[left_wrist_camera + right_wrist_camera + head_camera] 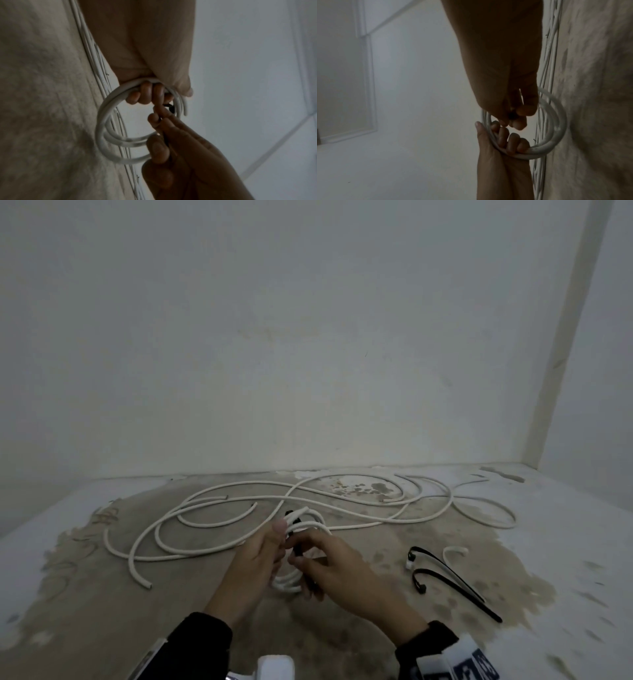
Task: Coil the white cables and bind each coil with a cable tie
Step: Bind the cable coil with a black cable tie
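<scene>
White cable coil (297, 546) held upright above the floor (85, 594), between both hands.

The left hand (255, 556) gripped the coil's near-left side, fingers (145, 93) curled through the loops and thumb on the outside. Just beside it, the right hand (329, 563) pinched a black cable tie (298, 553) that lay against the coil. Loose white cables (239, 505) sprawled on the floor beyond the hands; spare black cable ties (452, 577) and a short white cable offcut (454, 553) lay to the right, well apart.
</scene>
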